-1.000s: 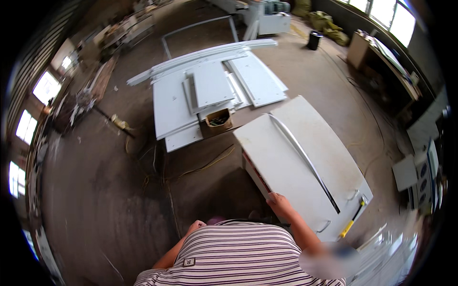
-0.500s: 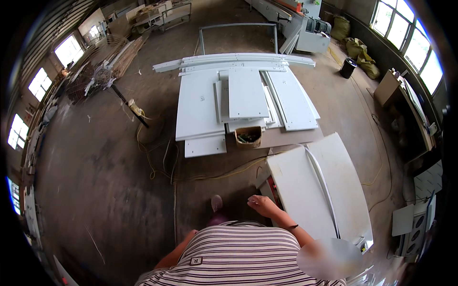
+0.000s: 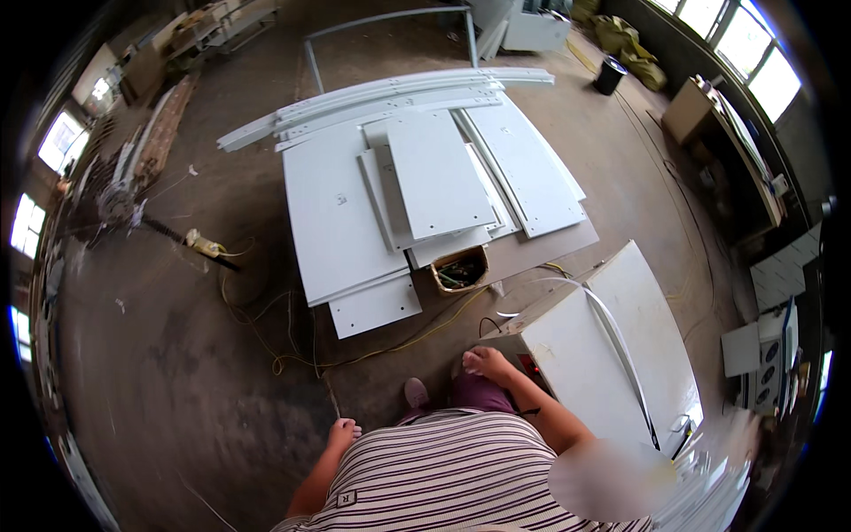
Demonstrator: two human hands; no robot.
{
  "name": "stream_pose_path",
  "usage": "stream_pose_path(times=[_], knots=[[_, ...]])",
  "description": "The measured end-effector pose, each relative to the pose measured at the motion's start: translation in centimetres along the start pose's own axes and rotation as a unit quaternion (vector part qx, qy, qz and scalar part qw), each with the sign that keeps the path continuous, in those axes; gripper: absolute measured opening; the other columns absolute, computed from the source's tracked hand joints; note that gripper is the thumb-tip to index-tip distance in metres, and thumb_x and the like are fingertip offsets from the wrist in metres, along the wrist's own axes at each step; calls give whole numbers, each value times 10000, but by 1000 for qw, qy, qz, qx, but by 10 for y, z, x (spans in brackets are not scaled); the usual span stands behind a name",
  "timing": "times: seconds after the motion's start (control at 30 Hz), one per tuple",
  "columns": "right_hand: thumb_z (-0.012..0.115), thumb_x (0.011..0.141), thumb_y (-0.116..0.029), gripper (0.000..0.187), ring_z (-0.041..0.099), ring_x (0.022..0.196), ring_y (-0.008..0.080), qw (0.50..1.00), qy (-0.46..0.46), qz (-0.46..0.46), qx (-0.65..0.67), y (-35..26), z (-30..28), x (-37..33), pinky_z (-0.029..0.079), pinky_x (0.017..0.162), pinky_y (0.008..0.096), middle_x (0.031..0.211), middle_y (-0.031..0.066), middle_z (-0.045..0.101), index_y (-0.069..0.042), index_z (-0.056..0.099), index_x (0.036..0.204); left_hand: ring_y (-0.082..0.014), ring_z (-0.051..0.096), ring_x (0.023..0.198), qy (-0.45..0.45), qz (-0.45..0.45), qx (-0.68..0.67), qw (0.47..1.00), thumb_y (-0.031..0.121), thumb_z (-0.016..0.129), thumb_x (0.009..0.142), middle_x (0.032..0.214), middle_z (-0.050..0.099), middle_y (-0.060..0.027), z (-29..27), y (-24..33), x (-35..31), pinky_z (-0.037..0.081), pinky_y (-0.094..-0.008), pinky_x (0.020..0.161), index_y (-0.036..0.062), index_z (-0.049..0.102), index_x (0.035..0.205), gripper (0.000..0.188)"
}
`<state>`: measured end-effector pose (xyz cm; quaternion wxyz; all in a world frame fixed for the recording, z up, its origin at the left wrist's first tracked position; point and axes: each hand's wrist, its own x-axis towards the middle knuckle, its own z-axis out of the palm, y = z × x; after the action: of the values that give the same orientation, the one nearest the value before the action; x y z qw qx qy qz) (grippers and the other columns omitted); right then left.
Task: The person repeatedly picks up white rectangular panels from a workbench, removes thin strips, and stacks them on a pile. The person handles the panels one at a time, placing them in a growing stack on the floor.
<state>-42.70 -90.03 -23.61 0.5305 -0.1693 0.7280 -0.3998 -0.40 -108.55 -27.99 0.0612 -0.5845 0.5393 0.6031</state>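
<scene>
Concrete floor (image 3: 160,372), dusty and grey-brown, runs under everything here. The person in the striped shirt (image 3: 452,483) stands at the corner of a large white cabinet panel (image 3: 612,355), a smooth, flat-faced slab with squared edges, lying at the person's right. Their right hand (image 3: 486,362) rests just at that near corner, fingers curled loosely together over the edge; I cannot tell whether they truly grip it or only touch it. The left hand (image 3: 342,434) hangs down by the hip, clear of everything, fingers loosely curled and holding nothing.

A thin pale metal strip (image 3: 620,355) lies lengthwise across the panel's top, bending slightly along its run. Ahead on the floor sits a stack of white boards (image 3: 425,195), matte and rectangular, overlapping each other, with long narrow white rails (image 3: 381,97) laid side by side at the far end. A small open cardboard box (image 3: 459,270) stands just at the near edge of the stack, something dark and jumbled inside. A yellow cable (image 3: 355,350) loops in loose coils across the floor between the boards and the person's feet. Off to the left, a dark rod-like tool (image 3: 191,244) lies on the bare concrete.
</scene>
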Motion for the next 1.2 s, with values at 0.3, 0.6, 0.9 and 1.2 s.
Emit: stream_pose_path(times=[0.3, 0.6, 0.9, 1.2], knots=[[571, 910, -169, 250, 624, 810, 214, 873, 131, -8, 469, -17, -157, 246, 526, 702, 340, 956, 108, 603, 4, 516, 1083, -148, 648, 768, -28, 5, 119, 993, 264, 573, 911, 847, 688, -103, 43, 7, 66, 524, -286, 705, 18, 591, 1042, 279], [629, 877, -156, 480, 462, 1184, 323, 766, 231, 123, 587, -42, -186, 425, 395, 971, 479, 1259, 176, 467, 1, 402, 1270, -145, 646, 764, 27, -106, 74, 991, 269, 579, 913, 849, 685, -102, 78, 103, 47, 523, -284, 697, 17, 592, 1041, 283], [611, 870, -72, 140, 531, 615, 125, 829, 188, -25, 525, -42, -157, 325, 555, 679, 360, 774, 5, 544, -78, 513, 969, -143, 645, 760, -3, 6, -9, 1000, 274, 584, 915, 852, 682, -102, 77, 151, 65, 523, -282, 689, 16, 592, 1039, 287], [645, 776, -121, 289, 539, 986, 191, 812, 76, 49, 576, -114, -114, 115, 462, 841, 401, 999, 45, 576, -82, 552, 1047, -218, 524, 1129, -268, -47, -343, 899, 330, 589, 909, 1218, 544, -95, 119, 371, 159, 424, -386, 945, 59, 459, 1273, 472]])
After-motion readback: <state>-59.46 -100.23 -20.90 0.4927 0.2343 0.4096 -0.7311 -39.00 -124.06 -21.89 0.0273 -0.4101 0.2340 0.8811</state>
